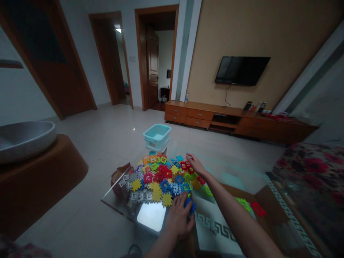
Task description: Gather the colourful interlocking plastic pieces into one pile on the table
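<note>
My left hand (179, 215) is low over the near edge of a pile of snap-together plastic pieces. Its index finger and thumb close around a dark blue notched piece (191, 205), partly covered by the fingers. My right hand (195, 163) reaches across to the far right side of the pile, fingers stretched out, beside red pieces (185, 165); nothing shows in it. Around the hands lie yellow pieces (156, 193), more red pieces (163, 173), white lattice pieces (141, 196) and green pieces, overlapping on a glass-topped table (120, 204).
A light blue plastic bin (157, 133) stands beyond the table. Green pieces (243, 203) and a red piece (258, 209) lie to the right of my right forearm. A TV cabinet (200, 114) lines the far wall, and a flowered sofa (309, 172) is at the right.
</note>
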`<state>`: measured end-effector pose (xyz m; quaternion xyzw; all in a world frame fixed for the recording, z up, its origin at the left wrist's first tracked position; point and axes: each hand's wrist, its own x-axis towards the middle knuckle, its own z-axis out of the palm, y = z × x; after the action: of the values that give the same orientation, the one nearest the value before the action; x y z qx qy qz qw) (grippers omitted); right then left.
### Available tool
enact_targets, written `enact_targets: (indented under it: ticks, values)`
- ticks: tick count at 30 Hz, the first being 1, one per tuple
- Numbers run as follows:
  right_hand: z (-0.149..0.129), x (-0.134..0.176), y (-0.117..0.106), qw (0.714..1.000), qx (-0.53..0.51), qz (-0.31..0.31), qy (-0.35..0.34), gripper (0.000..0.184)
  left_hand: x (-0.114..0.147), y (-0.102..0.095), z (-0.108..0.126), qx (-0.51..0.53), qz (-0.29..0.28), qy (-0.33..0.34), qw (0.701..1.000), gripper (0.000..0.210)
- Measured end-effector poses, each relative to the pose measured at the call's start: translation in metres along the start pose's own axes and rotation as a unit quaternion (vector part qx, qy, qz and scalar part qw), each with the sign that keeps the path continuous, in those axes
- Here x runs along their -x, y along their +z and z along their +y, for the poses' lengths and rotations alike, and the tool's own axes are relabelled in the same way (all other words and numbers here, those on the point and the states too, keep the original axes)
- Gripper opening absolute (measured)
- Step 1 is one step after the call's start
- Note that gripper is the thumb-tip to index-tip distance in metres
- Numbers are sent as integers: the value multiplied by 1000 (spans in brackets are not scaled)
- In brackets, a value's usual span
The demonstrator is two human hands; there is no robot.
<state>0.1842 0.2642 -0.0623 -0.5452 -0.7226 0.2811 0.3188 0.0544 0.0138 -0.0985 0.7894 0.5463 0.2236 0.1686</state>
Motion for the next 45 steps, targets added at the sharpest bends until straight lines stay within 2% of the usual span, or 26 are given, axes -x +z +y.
enact_targets:
  ticks: [2,4,7,10,12,13,15,18,22,25,29,33,37,41,45]
  values:
    - [2,6,-11,1000,11,-15,11,54,0,-1,0,-2,5,-1,1000,47]
    - [13,19,-32,998,45,-15,46,50,-1,-1,0,-2,12,0,1000,46]
    - [43,55,-73,982,119,20,145,41,-1,0,-1,0,22,5,1000,46]
    - [76,105,-110,934,201,101,278,49,0,3,-3,-4,31,10,999,50]
    - [94,139,-124,893,245,156,344,53,0,6,-4,-10,40,11,999,51]
    - [100,154,-127,873,263,176,370,55,0,7,-4,-13,45,11,999,50]
    - [108,179,-130,857,291,189,382,57,0,8,-5,-17,53,11,998,49]
    - [108,200,-125,850,332,199,358,55,0,10,-5,-25,54,9,998,49]
    - [97,213,-116,838,366,215,342,53,-1,9,-4,-39,54,7,998,53]
    - [85,220,-109,845,373,198,328,46,-2,5,-1,-45,56,16,997,53]
    - [67,228,-97,869,366,148,299,44,-1,1,2,-51,67,32,996,51]
    - [47,230,-83,898,330,100,275,47,-1,1,1,-48,86,46,994,47]
    - [32,230,-68,936,272,50,219,50,-2,3,-1,-51,97,47,993,48]
    - [26,233,-59,958,231,10,172,55,-2,3,-2,-57,103,65,991,44]
    - [30,237,-61,961,223,-2,162,47,-3,3,-2,-58,111,81,989,40]
